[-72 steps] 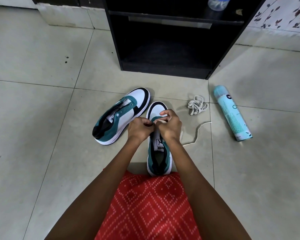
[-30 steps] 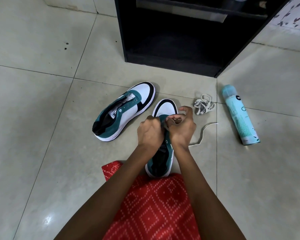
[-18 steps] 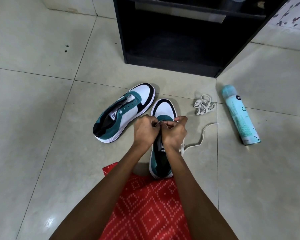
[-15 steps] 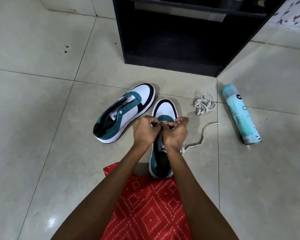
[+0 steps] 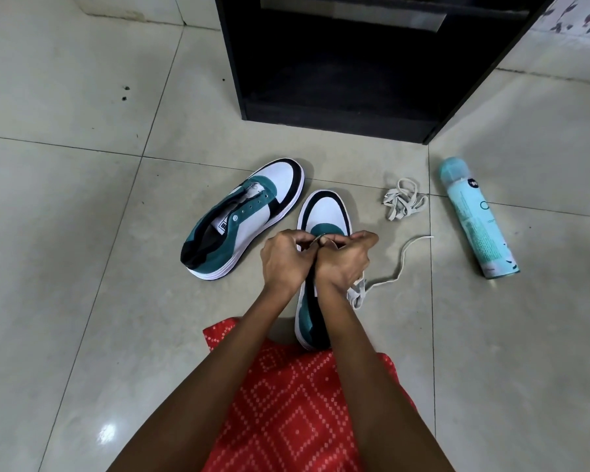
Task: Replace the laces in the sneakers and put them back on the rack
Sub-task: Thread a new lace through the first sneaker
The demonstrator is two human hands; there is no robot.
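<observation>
Both your hands are bunched over the near sneaker (image 5: 326, 212), which stands upright on the floor (image 5: 82, 233) w/ its white toe pointing at the rack (image 5: 338, 63). Your left hand (image 5: 285, 258) & right hand (image 5: 343, 258) are curled, knuckles up, touching each other. Their fingertips meet just above the teal panel behind the toe. A short bit of pale lace (image 5: 397, 267) shows between the fingertips, and both hands look to be pinching it. Which eyelet it runs through is hidden under your fingers, so I can't tell.

The rest of that lace comes out beside your right wrist, makes a small bunch against the shoe's right side, then wanders off to the right across the tile. Its free end lies flat, touching nothing.

The other sneaker (image 5: 244, 219) sits just left of the near one, angled, toe toward the rack & close to the near shoe's toe, heel pointing away to the left. Its tongue label & eyelets face up.

A bundled lace (image 5: 402, 199) lies loose on the floor right of the near toe. Further right, a pale blue spray can (image 5: 476, 219) lies on its side, cap end toward the rack. Red patterned fabric (image 5: 286, 403) covers your lap, its edge just behind the near heel.
</observation>
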